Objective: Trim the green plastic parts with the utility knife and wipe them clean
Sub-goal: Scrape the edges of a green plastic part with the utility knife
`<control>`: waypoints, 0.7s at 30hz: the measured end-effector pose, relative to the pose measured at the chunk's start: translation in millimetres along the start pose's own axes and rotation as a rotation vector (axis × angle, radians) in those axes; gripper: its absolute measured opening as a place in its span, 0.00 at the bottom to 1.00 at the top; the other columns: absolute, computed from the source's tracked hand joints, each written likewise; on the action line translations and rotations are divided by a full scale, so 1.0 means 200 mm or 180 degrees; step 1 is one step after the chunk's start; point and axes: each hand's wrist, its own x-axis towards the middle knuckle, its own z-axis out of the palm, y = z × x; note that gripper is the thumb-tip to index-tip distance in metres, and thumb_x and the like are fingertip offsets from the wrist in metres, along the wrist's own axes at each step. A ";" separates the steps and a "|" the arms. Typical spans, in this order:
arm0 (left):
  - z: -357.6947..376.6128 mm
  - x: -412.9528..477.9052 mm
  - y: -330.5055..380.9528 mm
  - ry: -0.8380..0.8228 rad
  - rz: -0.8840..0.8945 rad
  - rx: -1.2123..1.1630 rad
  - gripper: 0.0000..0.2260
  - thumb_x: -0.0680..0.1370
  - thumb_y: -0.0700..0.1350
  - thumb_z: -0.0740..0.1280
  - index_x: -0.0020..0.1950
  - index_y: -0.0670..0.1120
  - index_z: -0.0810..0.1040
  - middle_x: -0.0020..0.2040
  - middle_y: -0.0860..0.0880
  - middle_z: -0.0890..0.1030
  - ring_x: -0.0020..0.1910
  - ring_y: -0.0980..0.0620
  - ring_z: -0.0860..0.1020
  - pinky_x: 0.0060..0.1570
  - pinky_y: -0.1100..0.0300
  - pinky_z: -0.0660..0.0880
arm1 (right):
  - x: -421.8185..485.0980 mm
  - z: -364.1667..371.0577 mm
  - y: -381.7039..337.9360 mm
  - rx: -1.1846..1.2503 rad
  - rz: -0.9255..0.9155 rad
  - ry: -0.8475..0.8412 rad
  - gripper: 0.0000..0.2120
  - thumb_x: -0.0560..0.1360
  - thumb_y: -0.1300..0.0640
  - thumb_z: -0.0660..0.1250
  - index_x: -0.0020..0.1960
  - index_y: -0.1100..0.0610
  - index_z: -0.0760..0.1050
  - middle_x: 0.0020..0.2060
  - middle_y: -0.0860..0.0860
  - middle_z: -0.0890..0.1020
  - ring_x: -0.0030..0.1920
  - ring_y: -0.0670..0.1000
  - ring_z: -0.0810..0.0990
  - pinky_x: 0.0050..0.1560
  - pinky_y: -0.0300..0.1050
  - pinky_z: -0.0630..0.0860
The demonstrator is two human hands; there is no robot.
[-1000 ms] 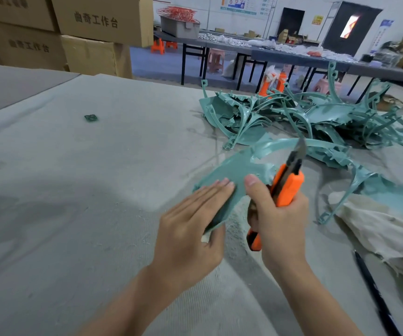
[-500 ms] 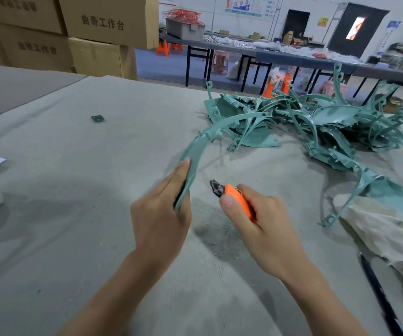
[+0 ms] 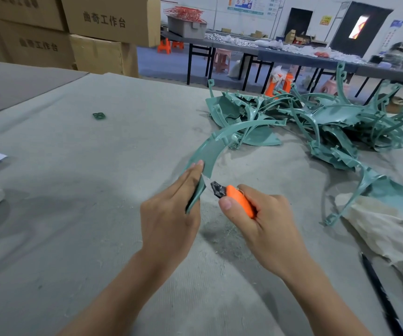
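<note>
My left hand (image 3: pixel 168 219) grips the near end of a curved green plastic part (image 3: pixel 211 151), which arcs up and to the right over the table. My right hand (image 3: pixel 266 224) holds the orange utility knife (image 3: pixel 238 201), thumb along its body. The knife's dark tip and short blade point left, right at the part's edge beside my left fingers. A heap of green plastic parts (image 3: pixel 321 124) lies behind on the right.
A beige cloth (image 3: pixel 387 229) lies at the right, and a black rod (image 3: pixel 380 294) lies near it. A small green piece (image 3: pixel 99 115) sits far left on the grey felt table (image 3: pixel 74 190). White sheets lie at the left edge. Cardboard boxes (image 3: pixel 108 20) stand behind.
One second ago my left hand lay flat on the part and the knife stood upright. Since then the part was turned on edge and the knife tipped leftward against it.
</note>
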 end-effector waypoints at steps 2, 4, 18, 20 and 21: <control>0.00 0.00 0.01 -0.0060 -0.0134 -0.0079 0.18 0.73 0.37 0.60 0.59 0.42 0.82 0.43 0.45 0.85 0.47 0.48 0.74 0.38 0.73 0.64 | 0.00 -0.01 0.00 0.0058 -0.0038 0.0086 0.30 0.74 0.31 0.57 0.33 0.58 0.63 0.26 0.55 0.65 0.25 0.52 0.64 0.27 0.43 0.59; -0.01 0.00 0.02 -0.0078 -0.0167 -0.0130 0.18 0.73 0.38 0.60 0.59 0.42 0.82 0.39 0.43 0.84 0.46 0.48 0.74 0.37 0.73 0.64 | 0.00 -0.01 0.00 0.0028 -0.0042 0.0094 0.31 0.74 0.31 0.57 0.32 0.59 0.63 0.26 0.55 0.65 0.26 0.53 0.64 0.27 0.44 0.59; -0.01 -0.02 0.03 -0.0423 -0.0235 -0.0249 0.18 0.71 0.32 0.68 0.60 0.41 0.82 0.41 0.44 0.85 0.46 0.50 0.74 0.38 0.80 0.63 | 0.01 -0.03 -0.01 -0.0619 0.0040 0.0393 0.28 0.74 0.30 0.55 0.31 0.54 0.60 0.22 0.47 0.59 0.23 0.52 0.62 0.26 0.48 0.60; -0.01 -0.02 0.04 -0.0447 -0.0283 -0.0274 0.16 0.72 0.33 0.68 0.58 0.41 0.82 0.38 0.41 0.83 0.44 0.49 0.72 0.37 0.83 0.59 | 0.01 -0.02 0.01 -0.0377 0.0086 0.0313 0.30 0.74 0.30 0.56 0.31 0.56 0.62 0.22 0.49 0.60 0.23 0.50 0.61 0.26 0.50 0.60; -0.01 -0.02 0.04 -0.0422 -0.0297 -0.0296 0.15 0.72 0.33 0.68 0.58 0.41 0.83 0.38 0.41 0.83 0.45 0.49 0.72 0.38 0.84 0.59 | 0.01 -0.02 0.01 -0.0265 0.0097 0.0254 0.31 0.73 0.30 0.56 0.31 0.57 0.62 0.22 0.51 0.61 0.24 0.50 0.61 0.26 0.49 0.60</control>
